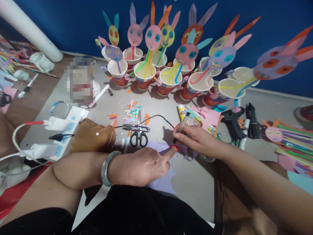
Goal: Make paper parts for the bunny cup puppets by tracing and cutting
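Lilac paper (161, 182) half hidden under left hand (141, 168), pressing flat; right hand (195, 138) grips pen (180, 128).

the left hand (141, 166) lies flat on a sheet of lilac paper (162, 182), its forefinger stretched out and pressing the sheet, a grey-green bangle (107, 168) on the wrist. the right hand (195, 138) grips a clear-barrelled pen (180, 127) with its tip down on the paper, right at the left forefinger's tip. black-handled scissors (139, 135) lie just beyond the left hand, among paper scraps (130, 114). a black glue gun (232, 122) rests to the right. a row of paper cups (168, 81) holding rabbit-faced paper figures stands along the blue wall (73, 23). a white power strip (61, 137) sits at the left.
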Tool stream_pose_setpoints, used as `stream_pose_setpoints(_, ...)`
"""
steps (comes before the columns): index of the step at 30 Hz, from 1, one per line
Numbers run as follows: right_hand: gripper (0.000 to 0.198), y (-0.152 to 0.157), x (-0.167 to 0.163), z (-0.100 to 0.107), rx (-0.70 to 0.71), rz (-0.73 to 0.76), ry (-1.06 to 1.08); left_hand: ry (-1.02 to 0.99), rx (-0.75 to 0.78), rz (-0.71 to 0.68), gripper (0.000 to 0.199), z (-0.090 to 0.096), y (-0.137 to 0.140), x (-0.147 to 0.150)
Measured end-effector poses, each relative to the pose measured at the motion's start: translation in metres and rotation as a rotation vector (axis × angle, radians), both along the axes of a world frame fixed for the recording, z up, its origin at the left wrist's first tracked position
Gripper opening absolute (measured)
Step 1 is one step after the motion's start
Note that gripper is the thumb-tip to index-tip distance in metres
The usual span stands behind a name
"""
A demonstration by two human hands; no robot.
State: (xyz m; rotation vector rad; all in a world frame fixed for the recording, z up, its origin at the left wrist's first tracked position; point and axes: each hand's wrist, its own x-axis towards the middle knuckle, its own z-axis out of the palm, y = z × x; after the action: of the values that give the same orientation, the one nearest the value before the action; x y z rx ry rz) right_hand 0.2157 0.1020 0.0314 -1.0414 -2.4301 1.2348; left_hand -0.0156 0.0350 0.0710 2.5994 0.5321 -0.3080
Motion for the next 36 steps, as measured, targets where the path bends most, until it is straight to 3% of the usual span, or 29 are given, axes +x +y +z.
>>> stream_pose_setpoints(10,0.038,0.004,-0.008,-0.004,-0.008,0.133,-0.069,0.022,-0.005,-0.004,0.021,0.0,0.001,0.003)
stream_pose_setpoints(18,0.038,0.007,-0.014,-0.008,0.068,0.25,-0.117,0.018,-0.033,0.013,0.023,0.002,0.002,0.002)
stream_pose_setpoints(25,0.034,0.007,-0.012,-0.009,0.05,0.203,-0.083,0.029,-0.088,0.016,0.027,0.001,0.002,0.001)
stream_pose_setpoints(36,0.032,0.005,0.001,-0.018,0.057,0.068,-0.007,0.023,-0.052,0.017,0.021,0.003,0.001,0.001)
